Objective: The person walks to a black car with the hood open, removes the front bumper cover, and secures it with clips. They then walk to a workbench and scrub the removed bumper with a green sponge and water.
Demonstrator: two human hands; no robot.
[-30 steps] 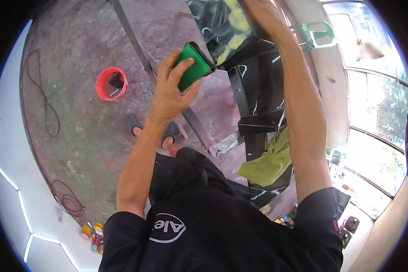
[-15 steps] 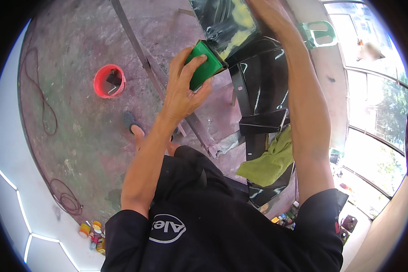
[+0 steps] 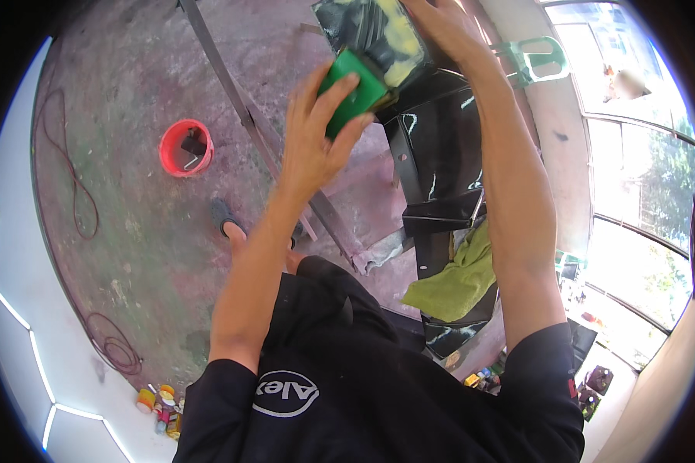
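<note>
A green sanding block (image 3: 357,94) is gripped in my left hand (image 3: 310,143), fingers bent over its top and thumb along its near side. Its dark far edge meets the lower left side of a black panel (image 3: 347,27), which carries pale yellow filler patches (image 3: 401,54) and whitish smears. At the panel's upper right side is my right hand (image 3: 444,27); the top of the picture cuts off its fingers, so their grip does not show. Below the panel runs a glossy black part (image 3: 440,147).
An olive-green cloth (image 3: 459,282) hangs over the black part. To the left, a red bucket (image 3: 208,150) with a dark object inside stands on the stained floor. A metal bar (image 3: 216,77) slants past my left arm. A pale green plastic piece (image 3: 544,58) sits far right.
My left hand and the sanding block have shifted slightly up, and the block is blurred by motion. The panel sits a little farther left and lower in view. My right hand stays beside it.
</note>
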